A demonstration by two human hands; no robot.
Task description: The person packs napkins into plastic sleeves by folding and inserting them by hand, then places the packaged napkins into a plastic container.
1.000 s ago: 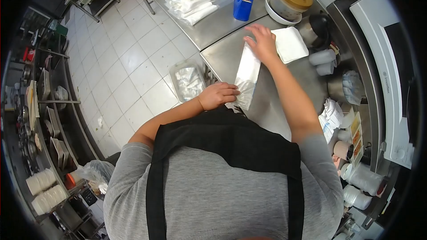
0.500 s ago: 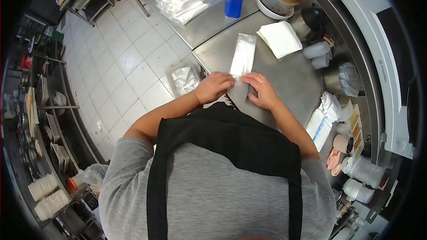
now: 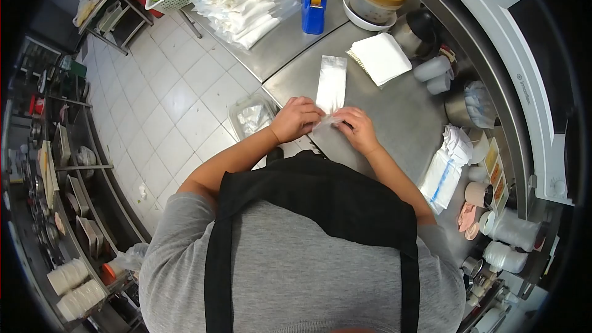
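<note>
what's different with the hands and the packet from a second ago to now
The right hand has left the packet's far end, by the notepad, and come toward the person to the near end, where its fingers now pinch the plastic beside the left hand. The left hand stayed at that end. The notepad and tape dispenser stayed put.

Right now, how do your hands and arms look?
The left hand and right hand are bare; no gloves or watch show. The forearms are uncovered below the short sleeves of a heathered grey shirt. A black apron with two wide straps goes over it.
</note>
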